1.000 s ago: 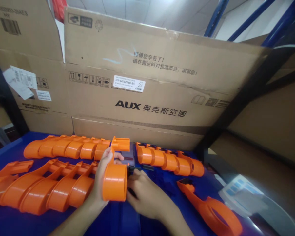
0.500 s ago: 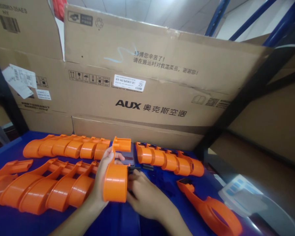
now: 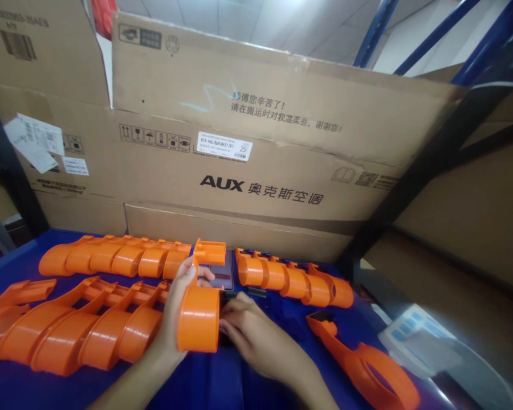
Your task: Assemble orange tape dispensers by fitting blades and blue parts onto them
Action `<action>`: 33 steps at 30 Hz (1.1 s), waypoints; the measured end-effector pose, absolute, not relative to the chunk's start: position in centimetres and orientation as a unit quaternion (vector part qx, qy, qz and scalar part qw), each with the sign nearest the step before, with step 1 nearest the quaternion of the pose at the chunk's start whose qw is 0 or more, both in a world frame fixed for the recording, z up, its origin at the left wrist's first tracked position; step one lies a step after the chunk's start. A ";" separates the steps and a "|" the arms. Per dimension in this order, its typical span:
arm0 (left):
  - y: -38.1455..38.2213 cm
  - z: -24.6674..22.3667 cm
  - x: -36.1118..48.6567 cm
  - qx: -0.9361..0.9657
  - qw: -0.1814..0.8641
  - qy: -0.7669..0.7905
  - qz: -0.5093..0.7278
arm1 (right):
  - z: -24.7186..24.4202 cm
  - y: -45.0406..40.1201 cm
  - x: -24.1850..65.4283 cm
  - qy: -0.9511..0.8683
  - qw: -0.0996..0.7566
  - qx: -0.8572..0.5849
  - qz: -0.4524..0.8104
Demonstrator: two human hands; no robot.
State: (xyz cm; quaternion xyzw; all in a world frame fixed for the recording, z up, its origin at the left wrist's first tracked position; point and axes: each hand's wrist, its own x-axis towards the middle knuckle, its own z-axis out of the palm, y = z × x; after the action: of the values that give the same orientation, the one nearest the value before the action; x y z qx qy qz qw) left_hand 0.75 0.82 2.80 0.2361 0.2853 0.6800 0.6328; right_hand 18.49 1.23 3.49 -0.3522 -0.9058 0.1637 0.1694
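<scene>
My left hand [image 3: 180,302] is closed around an orange plastic tape dispenser [image 3: 199,320], its wide ring low and its narrow end upright above the fingers. Just right of the ring, my right hand [image 3: 243,324] is pinched on a small black piece [image 3: 227,296], mostly hidden by the fingers and the ring. Whether that piece touches the dispenser, I cannot tell. Behind the hands lies another black piece [image 3: 256,292] on the blue table surface [image 3: 188,387], near a flat dark-screened object [image 3: 223,275].
Orange dispensers stand in a back-left row [image 3: 126,260], a front-left row [image 3: 98,336] and a back-right row [image 3: 294,282] with black parts. A single dispenser [image 3: 367,364] with a black end lies at right, beside a pale device [image 3: 419,336]. A cardboard wall [image 3: 239,222] closes the back.
My right hand's fingers have moved slightly left, closer to the ring, and the black piece shows less. My left hand keeps the dispenser in nearly the same place.
</scene>
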 end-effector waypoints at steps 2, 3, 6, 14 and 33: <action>0.8 2.7 0.8 0.232 0.633 0.284 0.682 | 3.8 1.5 18.9 -0.893 0.201 -0.354 0.191; 0.8 2.7 0.8 0.231 0.635 0.283 0.681 | 4.0 1.6 19.2 -0.883 0.225 -0.358 0.205; 0.6 2.8 1.0 0.236 0.634 0.298 0.674 | 4.2 2.2 20.1 -0.840 0.313 -0.374 0.237; -0.2 3.3 1.8 0.269 0.617 0.351 0.651 | 2.5 3.5 20.4 -0.654 0.545 -0.378 0.364; -0.2 1.7 1.9 0.208 0.735 0.248 0.595 | 2.3 2.3 20.1 -0.729 0.532 -0.411 0.127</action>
State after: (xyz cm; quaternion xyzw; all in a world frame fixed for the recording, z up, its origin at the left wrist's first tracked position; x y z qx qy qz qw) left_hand 1.94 -0.16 1.70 0.2080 0.2478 0.5954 0.7354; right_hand 20.06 2.32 2.29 -0.4113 -0.7289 0.1275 0.5322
